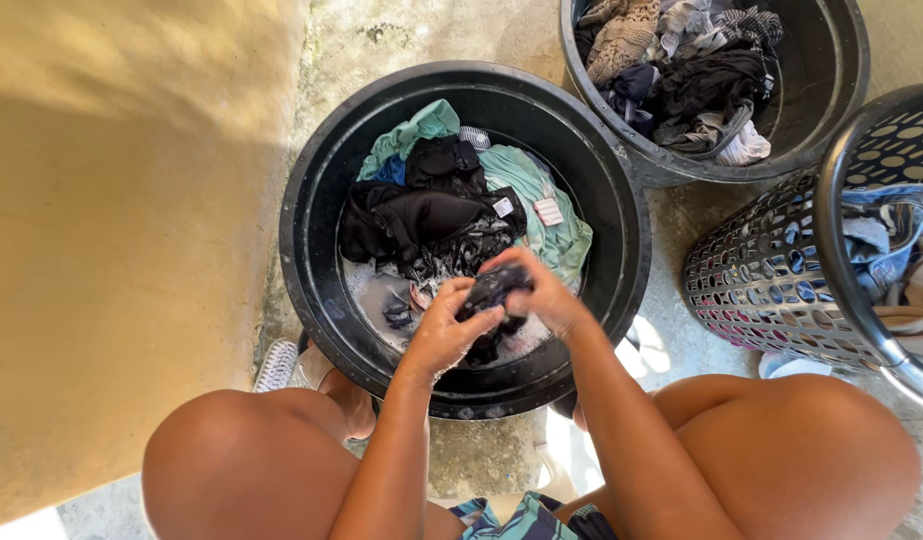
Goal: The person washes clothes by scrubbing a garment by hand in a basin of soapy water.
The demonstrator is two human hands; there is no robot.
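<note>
Scrubbing step in hand, by the look of it: a dark patterned cloth (490, 292) bunched between both hands over the near side of the black washtub (317, 240). Left hand (444, 332) clenched on the cloth from seven o'clock, knuckles wet and soapy. Right hand (544, 290) gripping the same cloth from three o'clock, fingers curled over its top. Cloth held just above the suds, its lower end trailing into the soapy water (374, 290) at the tub's six o'clock.

Behind the hands, toward twelve o'clock in the tub: a heap of black clothes (422, 215) and a green garment (542, 215) lying against the far wall. At one o'clock of the tub, a second tub (822, 120) full of dark laundry. At three o'clock, a grey laundry basket (772, 270) tipped on its side, clothes spilling out. A sandal (277, 365) at eight o'clock, beside the left knee.

Next move, as a judgement: firm opposing grips, rubbing fold against fold, then a fresh patch turned up between the knuckles.
</note>
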